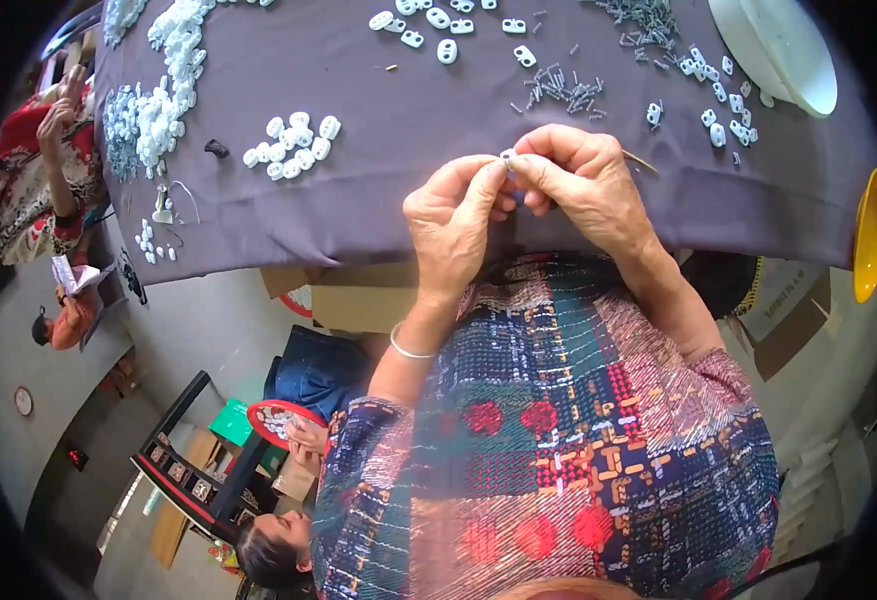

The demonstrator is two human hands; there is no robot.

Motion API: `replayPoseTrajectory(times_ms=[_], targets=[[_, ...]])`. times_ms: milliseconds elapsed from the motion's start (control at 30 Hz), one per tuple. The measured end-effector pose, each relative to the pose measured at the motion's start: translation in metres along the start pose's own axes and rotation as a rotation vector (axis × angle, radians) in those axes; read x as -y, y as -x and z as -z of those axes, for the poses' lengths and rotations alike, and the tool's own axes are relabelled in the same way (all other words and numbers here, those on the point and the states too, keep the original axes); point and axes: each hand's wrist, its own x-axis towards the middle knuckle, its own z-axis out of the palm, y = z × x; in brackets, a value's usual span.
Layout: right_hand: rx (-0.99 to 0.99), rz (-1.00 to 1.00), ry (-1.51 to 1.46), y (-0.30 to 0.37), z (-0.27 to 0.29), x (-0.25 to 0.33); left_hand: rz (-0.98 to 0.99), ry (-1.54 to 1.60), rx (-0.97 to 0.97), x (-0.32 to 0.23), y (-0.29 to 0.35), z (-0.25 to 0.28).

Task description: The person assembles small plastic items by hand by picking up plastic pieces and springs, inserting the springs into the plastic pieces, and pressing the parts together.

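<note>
Over the near edge of the grey cloth, my left hand and my right hand meet fingertip to fingertip. Both pinch one small pale plastic piece; it looks like part of a cord lock, mostly hidden by the fingers. Just beyond them lies a loose heap of small metal springs. White oval cord-lock pieces with two holes are scattered at the far side. To the left of my hands sits a cluster of white oval pieces. A thin brown stick lies beside my right hand.
A large white bowl tilts at the far right, with more white pieces near it. Another spring pile lies at the back. White heaps cover the left side. A yellow dish is at the right edge. Other people sit nearby.
</note>
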Motion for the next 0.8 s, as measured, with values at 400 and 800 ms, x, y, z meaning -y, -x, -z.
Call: replayPoseTrajectory(times_ms=[400,800], targets=[[0.004,-0.007,-0.04,-0.002,-0.001,-0.001,0.005,0.014,0.005,0.002,-0.001,0.002],[-0.052,-0.032,-0.137,0.0,0.002,-0.005,-0.549,-0.565,-0.254,-0.017,-0.068,0.018]])
